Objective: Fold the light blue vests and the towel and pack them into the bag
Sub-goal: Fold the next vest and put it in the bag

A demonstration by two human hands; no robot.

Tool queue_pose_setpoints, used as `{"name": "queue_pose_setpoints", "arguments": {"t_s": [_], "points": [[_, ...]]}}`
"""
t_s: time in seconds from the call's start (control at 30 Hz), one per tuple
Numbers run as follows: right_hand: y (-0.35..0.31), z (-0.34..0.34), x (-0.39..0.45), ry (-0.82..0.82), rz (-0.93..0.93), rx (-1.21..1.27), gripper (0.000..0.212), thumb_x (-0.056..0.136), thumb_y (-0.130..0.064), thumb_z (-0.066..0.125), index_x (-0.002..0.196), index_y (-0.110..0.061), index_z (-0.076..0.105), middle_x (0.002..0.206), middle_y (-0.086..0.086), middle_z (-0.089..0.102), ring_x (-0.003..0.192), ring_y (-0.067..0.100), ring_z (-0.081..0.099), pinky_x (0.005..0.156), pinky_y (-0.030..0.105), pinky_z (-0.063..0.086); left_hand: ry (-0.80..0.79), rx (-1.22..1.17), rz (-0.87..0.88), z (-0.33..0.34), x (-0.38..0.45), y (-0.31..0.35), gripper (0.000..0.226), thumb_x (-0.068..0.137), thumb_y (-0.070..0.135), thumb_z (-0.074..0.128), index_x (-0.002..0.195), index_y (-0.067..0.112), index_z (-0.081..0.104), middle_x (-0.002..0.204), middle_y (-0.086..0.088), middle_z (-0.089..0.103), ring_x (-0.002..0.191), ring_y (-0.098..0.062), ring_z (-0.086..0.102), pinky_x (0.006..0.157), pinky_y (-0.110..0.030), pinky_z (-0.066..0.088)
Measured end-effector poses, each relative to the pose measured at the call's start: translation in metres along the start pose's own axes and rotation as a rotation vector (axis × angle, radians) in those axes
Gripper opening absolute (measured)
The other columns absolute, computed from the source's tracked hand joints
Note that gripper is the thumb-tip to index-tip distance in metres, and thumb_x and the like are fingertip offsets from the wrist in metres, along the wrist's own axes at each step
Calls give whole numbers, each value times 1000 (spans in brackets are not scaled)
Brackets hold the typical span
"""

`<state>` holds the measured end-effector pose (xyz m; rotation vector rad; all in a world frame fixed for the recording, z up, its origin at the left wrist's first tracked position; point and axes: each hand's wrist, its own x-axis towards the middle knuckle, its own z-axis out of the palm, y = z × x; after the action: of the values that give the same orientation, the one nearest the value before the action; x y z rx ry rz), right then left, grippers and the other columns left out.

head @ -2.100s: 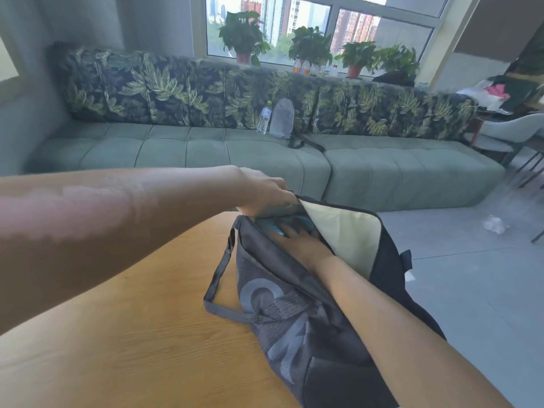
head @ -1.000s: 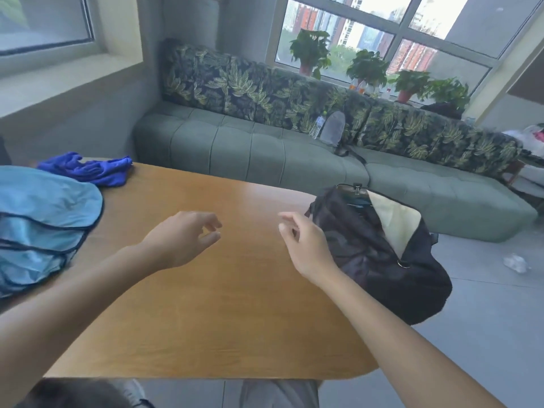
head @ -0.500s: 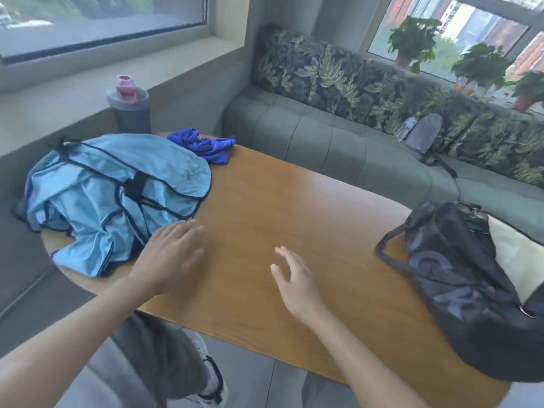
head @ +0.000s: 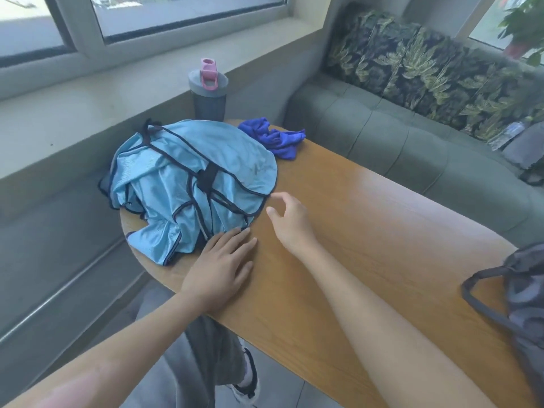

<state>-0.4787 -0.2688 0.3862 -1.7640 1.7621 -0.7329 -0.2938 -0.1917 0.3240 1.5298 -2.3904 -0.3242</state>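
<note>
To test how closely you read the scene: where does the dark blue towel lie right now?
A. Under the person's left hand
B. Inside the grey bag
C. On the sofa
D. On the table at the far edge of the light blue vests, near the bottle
D: the dark blue towel lies crumpled on the table beside the light blue vests, close to the bottle, with neither hand on it.

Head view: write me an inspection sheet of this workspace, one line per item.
Surface: wooden table with a rounded end.
Job's things: light blue vests heaped unfolded at the table's far end; blue towel crumpled beside them; dark bag at the right edge, only partly in view.
Clutter: grey bottle with a pink lid behind the vests.
Hands: left hand flat on the table at the vests' edge; right hand open, next to the vests.
Cables: nothing seen.
Surroundings: green sofa, window sill.
</note>
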Motion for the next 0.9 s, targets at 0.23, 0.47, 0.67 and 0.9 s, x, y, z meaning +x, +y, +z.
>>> {"name": "queue_pose_setpoints", "arguments": {"t_s": [0.23, 0.47, 0.67, 0.9], "points": [[-37, 40, 72, 5, -82, -75, 56, 92, -31, 70, 141, -16, 46, 131, 2, 58, 121, 23, 50, 103, 40, 45, 17, 4, -3, 2, 0, 0, 53, 106, 47, 33, 155, 29, 41, 166, 7, 30, 155, -13, 16, 127, -37, 11], [-31, 48, 87, 136, -159, -107, 12, 99, -21, 56, 93, -15, 64, 95, 0, 65, 101, 22, 54, 88, 41, 47, 36, 18, 9, 5, 3, -1, 52, 106, 47, 34, 155, 30, 40, 165, 8, 28, 155, -12, 14, 127, -36, 9], [1, 3, 69, 225, -110, -89, 13, 99, -17, 49, 90, -16, 59, 97, 1, 63, 99, 24, 53, 80, 38, 43, 79, 25, 11, 0, 0, 1, 46, 104, 45, 42, 145, 27, 49, 163, 3, 30, 155, -18, 16, 127, -38, 14], [120, -85, -20, 284, 43, -339, 13, 101, -16, 51, 90, -21, 56, 95, -4, 57, 98, 24, 51, 80, 39, 44, 212, 12, -67, -1, -7, 5, 27, 96, 38, 55, 119, 24, 53, 124, 3, 46, 118, -23, 45, 104, -40, 33]]}}
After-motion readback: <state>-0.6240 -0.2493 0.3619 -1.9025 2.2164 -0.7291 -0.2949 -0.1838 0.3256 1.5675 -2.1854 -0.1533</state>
